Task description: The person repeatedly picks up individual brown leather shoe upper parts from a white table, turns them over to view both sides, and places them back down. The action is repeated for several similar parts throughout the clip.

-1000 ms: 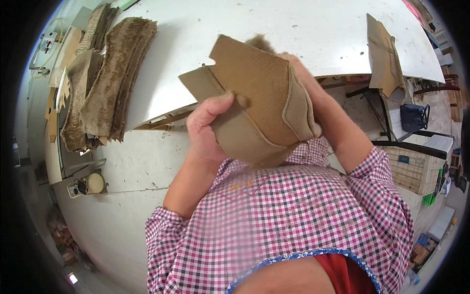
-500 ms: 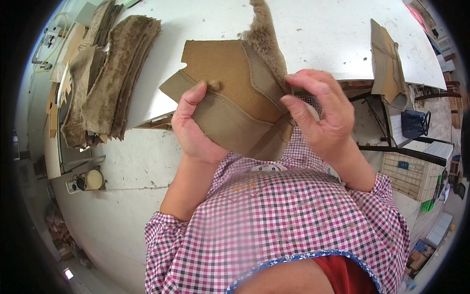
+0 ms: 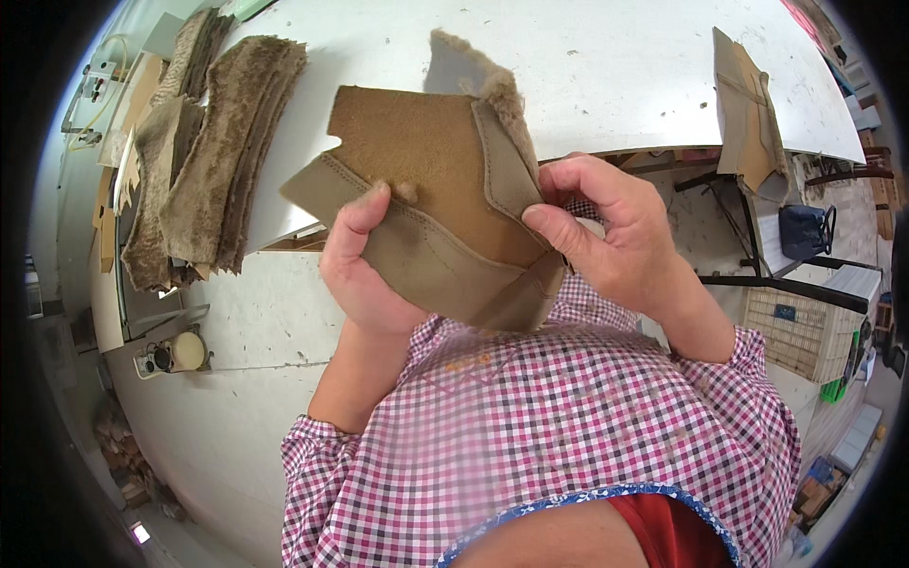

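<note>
Between both hands I hold a stitched shoe upper [image 3: 431, 180], brown suede with smooth taupe panels and a furry fleece edge along its far right side. My left hand [image 3: 365, 260] grips its left part, thumb on top beside a small tuft of fluff [image 3: 405, 192] and the other fingers hidden underneath. At the right edge, my right hand [image 3: 606, 222] pinches the taupe panel between thumb and forefinger. The piece is in the air above my lap, by the near edge of the white table [image 3: 615, 76].
A stack of brown fleece pieces [image 3: 232, 151] lies at the table's left end. Another stitched upper [image 3: 748, 114] hangs over its right edge. Below on the right are a dark bag [image 3: 805, 232] and a cream plastic crate [image 3: 793, 327]; a round-topped stool [image 3: 185, 351] stands at left.
The upper has shifted slightly left and toward me. Its fleece strip has folded over lower, showing a grey backing. My right thumb and forefinger have closed on the panel's edge.
</note>
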`<state>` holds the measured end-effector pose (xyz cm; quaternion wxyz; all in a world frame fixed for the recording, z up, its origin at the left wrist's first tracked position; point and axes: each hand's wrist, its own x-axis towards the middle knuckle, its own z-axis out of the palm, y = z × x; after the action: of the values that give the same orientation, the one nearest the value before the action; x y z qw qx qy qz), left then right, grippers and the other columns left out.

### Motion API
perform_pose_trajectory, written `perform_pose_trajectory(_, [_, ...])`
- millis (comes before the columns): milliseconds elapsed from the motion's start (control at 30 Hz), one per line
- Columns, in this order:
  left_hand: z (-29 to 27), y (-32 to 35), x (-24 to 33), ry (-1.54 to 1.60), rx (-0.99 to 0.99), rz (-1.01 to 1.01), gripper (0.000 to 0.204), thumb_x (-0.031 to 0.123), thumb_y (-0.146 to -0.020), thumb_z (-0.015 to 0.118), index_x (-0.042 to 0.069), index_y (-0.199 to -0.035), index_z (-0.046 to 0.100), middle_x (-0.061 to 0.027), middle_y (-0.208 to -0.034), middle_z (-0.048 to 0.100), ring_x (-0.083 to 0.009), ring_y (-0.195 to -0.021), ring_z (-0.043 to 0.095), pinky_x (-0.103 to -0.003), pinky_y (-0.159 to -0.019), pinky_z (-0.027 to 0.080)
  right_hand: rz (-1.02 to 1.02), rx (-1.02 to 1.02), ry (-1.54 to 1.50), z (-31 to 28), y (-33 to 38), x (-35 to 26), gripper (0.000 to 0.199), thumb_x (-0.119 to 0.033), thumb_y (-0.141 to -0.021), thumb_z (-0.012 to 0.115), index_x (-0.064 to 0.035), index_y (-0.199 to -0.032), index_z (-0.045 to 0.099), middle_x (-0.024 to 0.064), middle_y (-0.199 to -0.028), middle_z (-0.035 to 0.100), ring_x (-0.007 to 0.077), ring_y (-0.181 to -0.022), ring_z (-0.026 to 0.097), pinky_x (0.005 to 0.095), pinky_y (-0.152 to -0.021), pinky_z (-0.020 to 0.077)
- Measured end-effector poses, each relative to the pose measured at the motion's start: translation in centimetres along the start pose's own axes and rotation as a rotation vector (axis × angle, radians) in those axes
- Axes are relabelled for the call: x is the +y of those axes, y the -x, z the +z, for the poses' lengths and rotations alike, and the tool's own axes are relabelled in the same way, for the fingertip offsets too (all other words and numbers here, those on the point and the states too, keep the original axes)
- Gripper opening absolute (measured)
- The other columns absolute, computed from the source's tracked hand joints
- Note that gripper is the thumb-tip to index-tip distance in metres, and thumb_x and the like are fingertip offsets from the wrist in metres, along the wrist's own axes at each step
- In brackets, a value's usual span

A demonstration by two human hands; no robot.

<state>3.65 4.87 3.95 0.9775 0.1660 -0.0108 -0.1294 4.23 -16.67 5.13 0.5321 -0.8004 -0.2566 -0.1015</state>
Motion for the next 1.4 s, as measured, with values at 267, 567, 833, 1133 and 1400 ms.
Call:
perform_pose_trajectory(267, [-1.0,0.1,0.1,-0.537,0.064,0.194,0.03,0.018,-0.094,0.044,-0.002,-0.115,0.053,-0.0121,-0.114,0.059,-0.0237,-0.106,0.057,-0.039,-0.094,0.045,0.01,0.024,0.028,0.9,0.7,-0.5,0.012,-0.001,-0.084,0.063,0.0008,-0.093,0.055,0.0113,-0.077,0.057,0.0229,-0.059,0.055,0.0313,-0.053,0.0431])
perform_pose_trajectory(567, [-0.8,-0.1,-0.4,-0.512,0.171,0.108,0.031,0.02,-0.094,0.043,-0.002,-0.112,0.054,-0.0123,-0.113,0.059,-0.0244,-0.105,0.057,-0.038,-0.094,0.045,-0.158,0.137,0.228,1.1,-0.7,-0.2,0.017,-0.006,-0.082,0.069,0.0001,-0.092,0.056,0.0112,-0.077,0.058,0.0228,-0.061,0.058,0.031,-0.053,0.0465])
perform_pose_trajectory(833, [-0.4,0.0,-0.7,-0.634,0.079,0.047,0.033,0.018,-0.092,0.043,-0.003,-0.116,0.053,-0.0127,-0.113,0.06,-0.0244,-0.106,0.057,-0.038,-0.096,0.044,0.079,0.104,-0.094,1.2,0.1,-0.7,0.013,-0.005,-0.083,0.069,-0.0006,-0.086,0.058,0.0086,-0.071,0.058,0.015,-0.058,0.056,0.0266,-0.052,0.0446])
perform_pose_trajectory(1133, [-0.4,0.1,-1.6,-0.556,0.052,-0.037,0.039,0.021,-0.09,0.044,-0.003,-0.12,0.052,-0.014,-0.12,0.058,-0.0245,-0.11,0.056,-0.038,-0.098,0.042,0.058,0.171,-0.063,1.2,-0.6,-1.4,0.015,-0.006,-0.082,0.07,-0.0002,-0.085,0.057,0.007,-0.069,0.056,0.0115,-0.057,0.052,0.0244,-0.051,0.0427])
perform_pose_trajectory(1400, [-0.6,-0.1,-2.0,-0.543,0.045,-0.107,0.042,0.022,-0.091,0.043,-0.004,-0.124,0.05,-0.0146,-0.123,0.057,-0.0246,-0.113,0.054,-0.038,-0.099,0.042,-0.012,0.124,-0.044,0.4,-0.9,-0.8,0.017,-0.006,-0.083,0.069,-0.001,-0.076,0.054,0.0044,-0.062,0.051,0.0104,-0.051,0.047,0.0245,-0.045,0.0378])
